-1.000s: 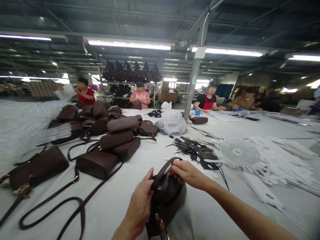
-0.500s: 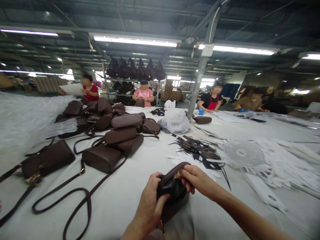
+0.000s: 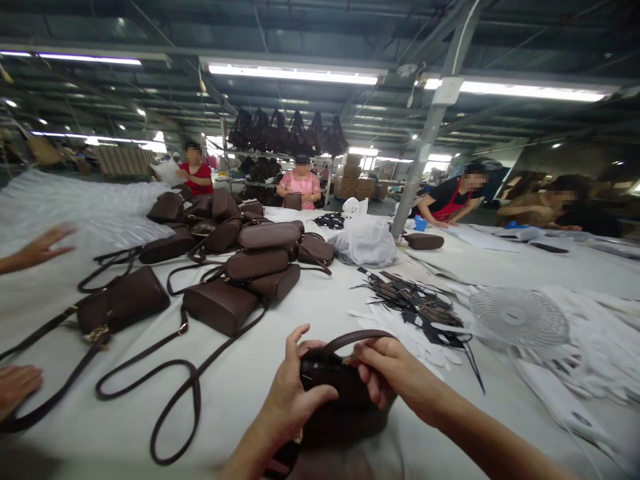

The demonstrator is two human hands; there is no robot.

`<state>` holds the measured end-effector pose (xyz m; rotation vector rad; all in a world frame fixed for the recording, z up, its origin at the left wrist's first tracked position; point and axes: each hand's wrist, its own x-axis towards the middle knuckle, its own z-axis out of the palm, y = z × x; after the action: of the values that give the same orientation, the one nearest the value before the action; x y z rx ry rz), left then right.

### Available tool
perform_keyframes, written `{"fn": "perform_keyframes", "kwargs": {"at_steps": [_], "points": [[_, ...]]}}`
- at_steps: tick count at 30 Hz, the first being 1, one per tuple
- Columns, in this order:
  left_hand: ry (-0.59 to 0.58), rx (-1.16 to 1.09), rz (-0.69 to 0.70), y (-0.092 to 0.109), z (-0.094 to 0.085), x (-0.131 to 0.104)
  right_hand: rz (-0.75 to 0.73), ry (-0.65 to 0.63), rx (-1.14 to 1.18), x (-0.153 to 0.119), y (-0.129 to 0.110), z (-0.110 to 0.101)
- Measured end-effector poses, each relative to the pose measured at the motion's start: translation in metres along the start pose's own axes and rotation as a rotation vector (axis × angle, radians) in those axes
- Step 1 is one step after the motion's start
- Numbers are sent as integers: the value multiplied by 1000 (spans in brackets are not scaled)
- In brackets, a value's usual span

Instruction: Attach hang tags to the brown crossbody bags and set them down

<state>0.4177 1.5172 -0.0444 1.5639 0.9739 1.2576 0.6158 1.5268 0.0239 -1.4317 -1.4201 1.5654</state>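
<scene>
In front of me on the table stands a dark brown handbag (image 3: 345, 413) with a short carrying handle (image 3: 360, 335) arched over its top. My left hand (image 3: 295, 387) clasps the bag's left end, thumb on the near side and fingers behind, the index finger raised. At the top, under the handle, my right hand (image 3: 383, 370) pinches a small gold-coloured zipper pull (image 3: 346, 361). The bag's lower part lies in shadow, and my right fingers hide part of the zipper.
Brown handbags (image 3: 220, 303) with long straps lie piled at left. Another person's hands (image 3: 43, 250) reach in beside plastic wrapping (image 3: 90, 213). Right of my bag are black tags with cords (image 3: 410, 300), a white fan (image 3: 520, 317) and white strips. A metal post (image 3: 420, 153) rises beyond.
The view has swung left, and another person's hands have appeared at the left edge. The handbag sits more upright, and my left fingers have spread slightly. My right hand stays at the zipper pull.
</scene>
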Motion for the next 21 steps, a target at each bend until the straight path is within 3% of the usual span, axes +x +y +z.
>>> {"fn": "perform_keyframes", "kwargs": {"at_steps": [3, 7, 12, 17, 21], "points": [[7, -65, -92, -4, 3, -7, 22, 27, -45, -3, 3, 4], [20, -91, -95, -5, 14, -13, 5, 117, -34, -9, 2, 30], [103, -135, -105, -6, 28, -18, -188, 53, -149, -8, 0, 60], [-52, -125, -104, -1, 23, -24, -81, -107, -123, -10, -5, 44], [-21, 20, -41, 3, 22, -24, -75, -141, -115, -15, -5, 43]]}}
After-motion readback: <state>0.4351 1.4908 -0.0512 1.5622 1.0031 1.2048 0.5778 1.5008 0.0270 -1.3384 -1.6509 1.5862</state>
